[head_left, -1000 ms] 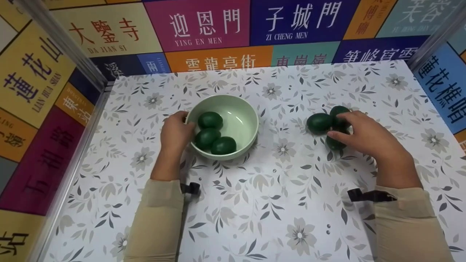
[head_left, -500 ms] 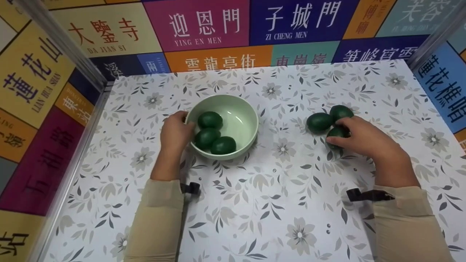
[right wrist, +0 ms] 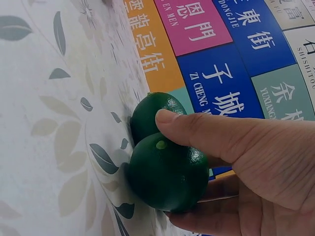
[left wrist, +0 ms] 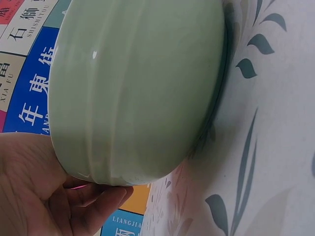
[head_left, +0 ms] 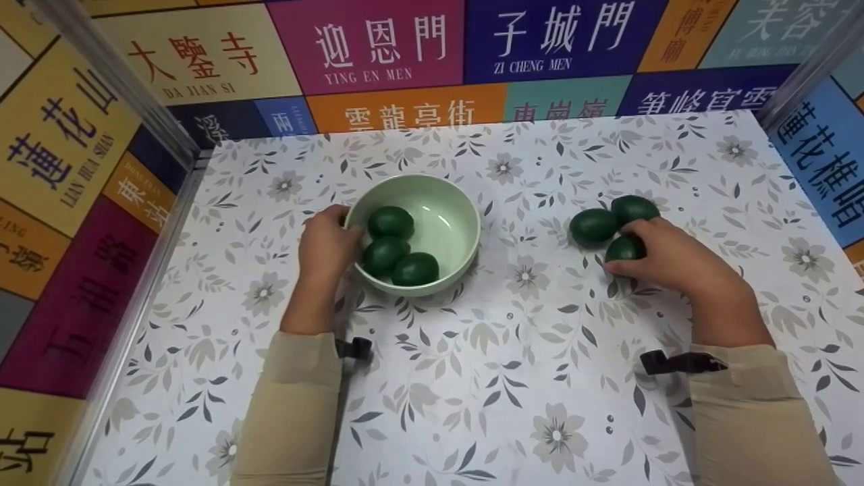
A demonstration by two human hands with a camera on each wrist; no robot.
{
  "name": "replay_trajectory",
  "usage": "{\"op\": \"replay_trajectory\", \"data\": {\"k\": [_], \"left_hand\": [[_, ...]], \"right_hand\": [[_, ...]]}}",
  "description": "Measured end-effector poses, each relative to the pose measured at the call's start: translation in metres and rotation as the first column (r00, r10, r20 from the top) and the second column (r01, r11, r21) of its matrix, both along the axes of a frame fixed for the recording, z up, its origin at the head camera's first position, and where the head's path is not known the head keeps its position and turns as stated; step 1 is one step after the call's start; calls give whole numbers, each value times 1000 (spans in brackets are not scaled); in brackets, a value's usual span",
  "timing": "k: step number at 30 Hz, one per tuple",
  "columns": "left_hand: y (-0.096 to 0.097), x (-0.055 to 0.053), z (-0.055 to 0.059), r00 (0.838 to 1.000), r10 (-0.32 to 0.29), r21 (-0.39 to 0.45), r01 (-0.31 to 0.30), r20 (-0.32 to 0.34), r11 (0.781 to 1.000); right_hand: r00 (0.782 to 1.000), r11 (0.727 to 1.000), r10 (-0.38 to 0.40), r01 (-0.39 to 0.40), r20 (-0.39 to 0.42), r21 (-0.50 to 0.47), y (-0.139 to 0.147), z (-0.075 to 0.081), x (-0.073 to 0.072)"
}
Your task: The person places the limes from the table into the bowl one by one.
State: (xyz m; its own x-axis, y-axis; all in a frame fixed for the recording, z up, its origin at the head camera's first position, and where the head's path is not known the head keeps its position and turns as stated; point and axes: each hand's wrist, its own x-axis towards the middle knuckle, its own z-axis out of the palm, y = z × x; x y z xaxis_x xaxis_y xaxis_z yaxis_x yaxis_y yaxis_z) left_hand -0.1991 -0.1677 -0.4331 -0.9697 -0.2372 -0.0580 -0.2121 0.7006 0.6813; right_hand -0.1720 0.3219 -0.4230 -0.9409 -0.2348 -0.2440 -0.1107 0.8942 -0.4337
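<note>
A pale green bowl stands on the table with three dark green, smooth avocados in its left half. My left hand grips the bowl's left rim, thumb over the edge and fingers outside. In the left wrist view, the bowl's outer wall shows above my fingers. To the right, my right hand pinches the nearest avocado of a second cluster between thumb and fingers, close to the tabletop. Two others lie just behind it, a left avocado and a back avocado, partly hidden by my hand.
The table has a white leaf-and-flower covering. Colourful sign panels with large characters stand along the back and both sides. A stretch of tabletop lies between the bowl and the right cluster. A dark wrist strap sits at each sleeve cuff.
My right hand has drawn back slightly toward me, uncovering the back avocado, and its thumb and fingers have closed round the nearest one. My left hand and the bowl have stayed put.
</note>
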Motion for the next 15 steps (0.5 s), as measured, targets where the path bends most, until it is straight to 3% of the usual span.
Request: {"op": "replay_trajectory", "data": {"k": [15], "left_hand": [[-1,-1,0,1000,-16,-6,16,3,1000]], "right_hand": [[1000,1000,-5,5,9,5,-4,1,2]]}}
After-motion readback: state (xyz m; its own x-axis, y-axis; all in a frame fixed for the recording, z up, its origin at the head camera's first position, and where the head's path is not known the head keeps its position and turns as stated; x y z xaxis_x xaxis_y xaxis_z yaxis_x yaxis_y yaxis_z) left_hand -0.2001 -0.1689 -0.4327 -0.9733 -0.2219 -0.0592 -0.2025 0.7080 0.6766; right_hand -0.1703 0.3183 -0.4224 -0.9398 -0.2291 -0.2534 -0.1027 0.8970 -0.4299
